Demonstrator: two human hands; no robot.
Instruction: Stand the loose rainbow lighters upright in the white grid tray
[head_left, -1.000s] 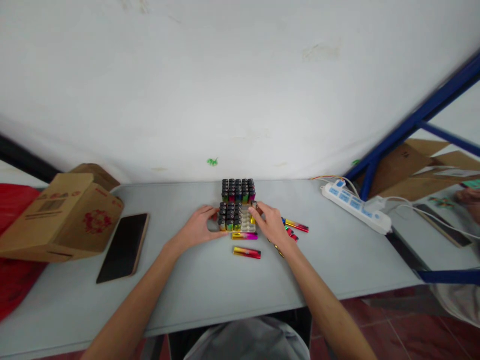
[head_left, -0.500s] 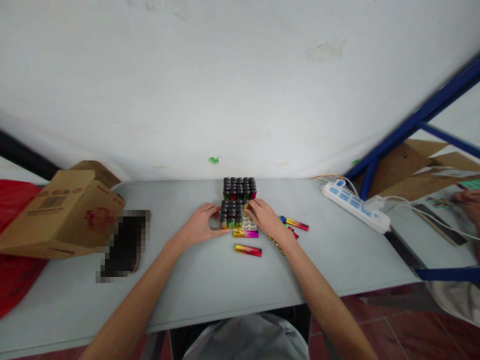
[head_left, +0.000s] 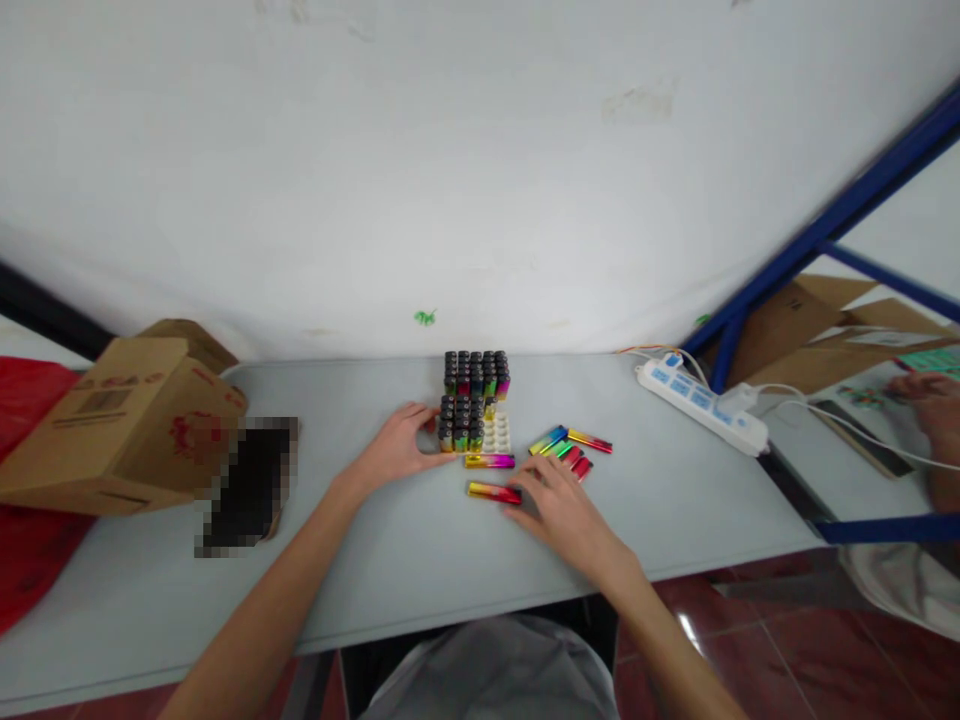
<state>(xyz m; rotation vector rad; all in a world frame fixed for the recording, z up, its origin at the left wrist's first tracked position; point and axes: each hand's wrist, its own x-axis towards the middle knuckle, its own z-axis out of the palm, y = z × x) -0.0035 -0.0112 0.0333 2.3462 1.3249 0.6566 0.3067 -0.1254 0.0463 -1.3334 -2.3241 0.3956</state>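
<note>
My left hand grips the left side of a white plastic tray, thumb at its front corner and fingers along its left edge. Upright lighters with black tops fill the tray's left part; its right part shows bare slots. Just behind stands a second block of upright lighters. My right hand is low over the table, thumb and fingers apart around the right end of a yellow-red lighter. A yellow-magenta lighter lies along the tray's front edge. Several loose lighters lie beyond my right hand.
On the left are a cardboard box, a red bag and a pixelated dark object. A white power strip with cables lies to the right, near a blue frame. Another person's hand shows at far right.
My right hand has left the tray's right side and come down toward me to the yellow-red lighter, uncovering bare slots and loose lighters. My left hand stays on the tray.
</note>
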